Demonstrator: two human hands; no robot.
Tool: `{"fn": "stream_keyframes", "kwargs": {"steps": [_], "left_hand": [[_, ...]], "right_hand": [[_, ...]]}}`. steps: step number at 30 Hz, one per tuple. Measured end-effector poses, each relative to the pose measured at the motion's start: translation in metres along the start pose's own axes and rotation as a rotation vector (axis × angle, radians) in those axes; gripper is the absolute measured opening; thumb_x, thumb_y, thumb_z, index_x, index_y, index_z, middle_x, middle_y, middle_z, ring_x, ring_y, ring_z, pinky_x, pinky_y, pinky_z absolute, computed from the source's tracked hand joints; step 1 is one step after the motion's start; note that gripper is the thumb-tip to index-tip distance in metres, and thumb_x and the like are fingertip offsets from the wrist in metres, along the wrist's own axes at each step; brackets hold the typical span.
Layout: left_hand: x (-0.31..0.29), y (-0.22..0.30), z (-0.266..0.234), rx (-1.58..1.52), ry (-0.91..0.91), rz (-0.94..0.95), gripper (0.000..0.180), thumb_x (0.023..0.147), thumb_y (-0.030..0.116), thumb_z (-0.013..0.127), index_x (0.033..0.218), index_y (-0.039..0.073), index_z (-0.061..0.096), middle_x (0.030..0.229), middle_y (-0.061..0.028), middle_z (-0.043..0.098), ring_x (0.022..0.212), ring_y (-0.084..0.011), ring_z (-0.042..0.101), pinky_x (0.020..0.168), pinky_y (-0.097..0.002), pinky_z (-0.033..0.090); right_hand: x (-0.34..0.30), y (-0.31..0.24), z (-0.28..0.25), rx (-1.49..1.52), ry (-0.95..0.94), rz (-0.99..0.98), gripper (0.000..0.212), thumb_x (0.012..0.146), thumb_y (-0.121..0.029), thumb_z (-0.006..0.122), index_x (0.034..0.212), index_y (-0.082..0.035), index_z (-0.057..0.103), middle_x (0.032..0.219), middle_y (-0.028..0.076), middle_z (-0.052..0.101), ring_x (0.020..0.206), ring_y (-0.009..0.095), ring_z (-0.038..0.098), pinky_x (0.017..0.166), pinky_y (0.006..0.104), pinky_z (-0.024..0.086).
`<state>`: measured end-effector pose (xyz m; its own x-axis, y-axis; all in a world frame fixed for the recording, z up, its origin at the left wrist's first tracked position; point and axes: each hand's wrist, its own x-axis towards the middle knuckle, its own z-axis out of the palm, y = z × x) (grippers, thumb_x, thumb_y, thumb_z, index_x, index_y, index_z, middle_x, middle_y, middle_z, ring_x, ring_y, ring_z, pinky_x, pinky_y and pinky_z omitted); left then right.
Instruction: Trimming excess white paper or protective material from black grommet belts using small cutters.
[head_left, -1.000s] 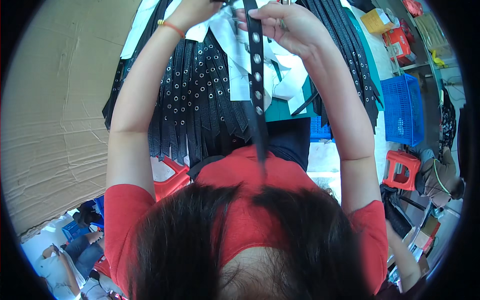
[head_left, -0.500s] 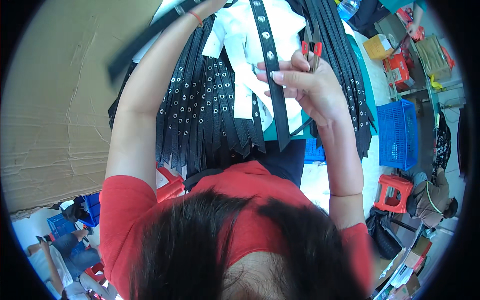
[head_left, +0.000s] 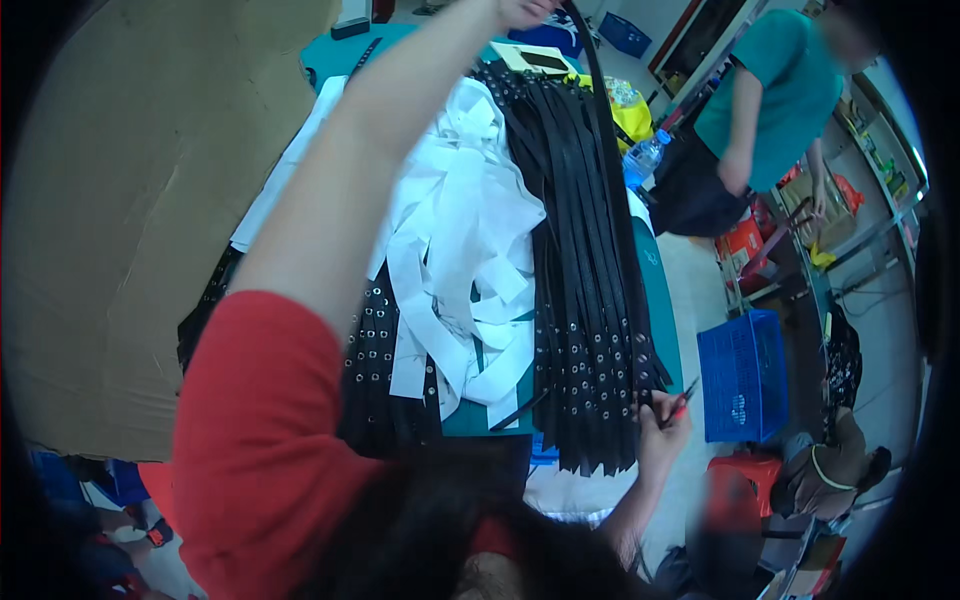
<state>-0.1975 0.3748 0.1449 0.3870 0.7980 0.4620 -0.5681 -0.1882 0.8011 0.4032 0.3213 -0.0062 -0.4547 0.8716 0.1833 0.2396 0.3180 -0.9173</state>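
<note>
My left hand (head_left: 528,10) is raised at the far edge of view, partly cut off, closed on the far end of a long black strap (head_left: 612,150). The strap runs down along the right side of a pile of black straps (head_left: 570,230) with metal eyelets. By the pile's near right corner, my right hand (head_left: 660,425) is closed around small red-handled scissors (head_left: 679,408), its fingers also at the strap's near end. White strips (head_left: 470,220) lie heaped in the middle. More eyeleted straps (head_left: 370,340) lie left of them, partly hidden by my left arm.
A large cardboard sheet (head_left: 110,230) stands at the left. The table has a green top (head_left: 655,290). A water bottle (head_left: 647,155) is at its right edge. A blue basket (head_left: 742,380) and red stool (head_left: 755,475) are on the right; a person in green (head_left: 780,90) stands beyond.
My left hand has swung far away and to the right, and the strap now lies stretched along the right pile. My right hand has moved down and right with the scissors. The view has shifted.
</note>
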Motion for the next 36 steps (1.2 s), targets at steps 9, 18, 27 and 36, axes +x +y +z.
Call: {"fn": "stream_keyframes", "kwargs": {"steps": [9, 18, 27, 36], "left_hand": [[-0.142, -0.214, 0.154, 1.947, 0.823, -0.558, 0.038, 0.069, 0.030, 0.071, 0.089, 0.001, 0.056, 0.084, -0.0156, 0.058, 0.086, -0.0301, 0.055, 0.076, -0.0394, 0.044], [-0.366, -0.241, 0.327, 1.567, 1.489, -0.861, 0.027, 0.069, 0.013, 0.073, 0.084, 0.003, 0.054, 0.092, -0.0135, 0.050, 0.084, -0.0310, 0.053, 0.073, -0.0355, 0.046], [-0.410, -0.228, 0.351, 0.545, 1.607, -0.493, 0.037, 0.078, 0.014, 0.068, 0.102, -0.009, 0.052, 0.088, -0.0138, 0.065, 0.065, -0.0137, 0.063, 0.059, -0.0226, 0.050], [-0.391, -0.246, 0.338, 0.165, 1.530, -0.028, 0.029, 0.083, 0.007, 0.059, 0.104, -0.011, 0.047, 0.098, -0.0198, 0.062, 0.083, -0.0240, 0.066, 0.063, -0.0236, 0.055]], "right_hand": [[0.016, 0.026, 0.063, -0.848, 0.163, -0.266, 0.021, 0.082, -0.001, 0.057, 0.102, 0.006, 0.055, 0.102, 0.019, 0.059, 0.089, 0.027, 0.060, 0.079, 0.0337, 0.046], [-0.071, -0.016, 0.220, 0.175, -0.362, -0.033, 0.021, 0.090, -0.009, 0.048, 0.076, 0.003, 0.058, 0.078, 0.005, 0.059, 0.078, 0.011, 0.054, 0.076, 0.0236, 0.041], [-0.158, -0.037, 0.334, 0.479, -0.957, 0.367, 0.014, 0.088, -0.011, 0.053, 0.084, 0.003, 0.053, 0.093, 0.019, 0.062, 0.083, 0.023, 0.062, 0.075, 0.0327, 0.051], [-0.165, -0.050, 0.321, 0.916, -1.074, 0.775, 0.017, 0.079, -0.002, 0.049, 0.069, -0.007, 0.036, 0.110, 0.036, 0.050, 0.103, 0.044, 0.054, 0.083, 0.0507, 0.049]]}}
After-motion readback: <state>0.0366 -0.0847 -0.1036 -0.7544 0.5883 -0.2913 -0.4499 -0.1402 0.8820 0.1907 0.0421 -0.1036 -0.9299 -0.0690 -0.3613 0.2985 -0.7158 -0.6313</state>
